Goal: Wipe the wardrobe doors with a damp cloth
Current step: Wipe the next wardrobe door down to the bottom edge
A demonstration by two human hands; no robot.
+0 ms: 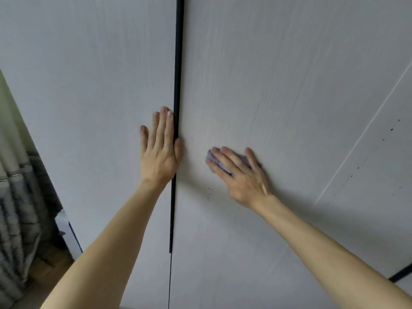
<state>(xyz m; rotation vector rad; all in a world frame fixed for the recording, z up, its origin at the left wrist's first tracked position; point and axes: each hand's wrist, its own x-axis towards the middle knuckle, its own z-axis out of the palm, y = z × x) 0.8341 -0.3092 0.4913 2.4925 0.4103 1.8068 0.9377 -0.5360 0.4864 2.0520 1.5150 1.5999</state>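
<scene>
Two pale grey wardrobe doors fill the view, the left door (89, 108) and the right door (278, 85), split by a black vertical handle strip (178, 63). My left hand (159, 148) lies flat on the left door with straight fingers, its thumb touching the black strip. My right hand (240, 175) presses a small lilac cloth (217, 162) against the right door with spread, nearly straight fingers; most of the cloth is hidden under the hand. Small dark specks (209, 192) dot the right door below that hand.
Another door panel (379, 175) with dark specks stands at the far right, past a thin seam. At the lower left hang grey patterned curtains (15, 208), with a strip of wooden floor (51, 270) below and a white object (66, 233) beside the wardrobe.
</scene>
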